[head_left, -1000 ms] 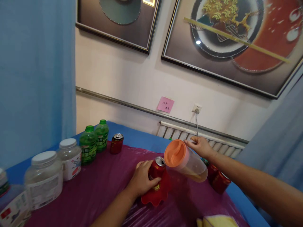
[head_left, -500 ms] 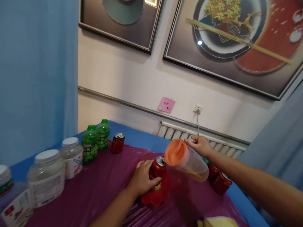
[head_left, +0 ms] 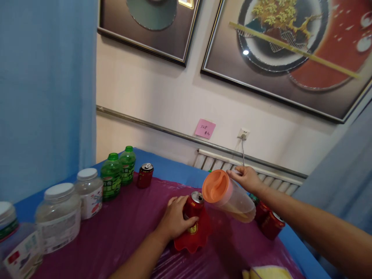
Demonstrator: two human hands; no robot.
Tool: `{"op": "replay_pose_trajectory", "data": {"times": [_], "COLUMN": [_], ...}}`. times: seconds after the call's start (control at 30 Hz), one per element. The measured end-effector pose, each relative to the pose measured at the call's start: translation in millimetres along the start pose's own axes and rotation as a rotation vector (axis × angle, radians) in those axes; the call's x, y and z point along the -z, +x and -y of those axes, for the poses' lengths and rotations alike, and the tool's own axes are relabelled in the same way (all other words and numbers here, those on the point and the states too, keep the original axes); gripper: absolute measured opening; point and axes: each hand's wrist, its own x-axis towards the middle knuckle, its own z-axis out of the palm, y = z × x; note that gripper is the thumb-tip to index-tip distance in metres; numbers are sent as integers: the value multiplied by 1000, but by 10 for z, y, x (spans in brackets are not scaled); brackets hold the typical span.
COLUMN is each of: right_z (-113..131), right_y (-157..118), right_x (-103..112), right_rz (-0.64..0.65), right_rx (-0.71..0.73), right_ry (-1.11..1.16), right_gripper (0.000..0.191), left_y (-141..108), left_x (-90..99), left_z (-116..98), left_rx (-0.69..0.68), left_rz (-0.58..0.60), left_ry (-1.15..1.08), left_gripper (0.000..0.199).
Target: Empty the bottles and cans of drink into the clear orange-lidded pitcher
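My left hand [head_left: 178, 221] is wrapped round a red drink can [head_left: 194, 205], which stands upright on a red wavy-edged dish [head_left: 193, 242]. In my right hand [head_left: 247, 179] is the handle of a clear plastic pitcher [head_left: 240, 205] with an orange lid [head_left: 215, 186]. The pitcher is tipped to the left, its lid close beside the top of the can. A little brownish liquid lies in the pitcher's lower end. No stream between pitcher and can can be made out.
On the left stand clear jars [head_left: 59, 217] with white lids, two green bottles [head_left: 111, 178] and a dark red can [head_left: 145, 176]. More red cans [head_left: 271, 225] stand behind the pitcher at right. A yellow cloth [head_left: 270, 272] lies at the front edge of the purple sheet [head_left: 124, 232].
Almost nothing differs. Both hands keep their holds, and the pitcher stays tipped beside the can; the view has shifted very slightly.
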Motion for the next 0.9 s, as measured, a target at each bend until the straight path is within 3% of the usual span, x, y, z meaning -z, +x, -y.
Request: {"op": "replay_pose_trajectory", "data": {"times": [0.9], "right_z": [2], "right_y": [-30], "right_x": [22], "right_rz": [0], "right_rx": [-7], "right_ry": [4], "right_gripper": [60], "left_y": [2], "left_x": [-8], "left_z": [11], "left_rx": [-15], "left_rz": [-17], "left_ry": [3], "left_gripper": [64]}}
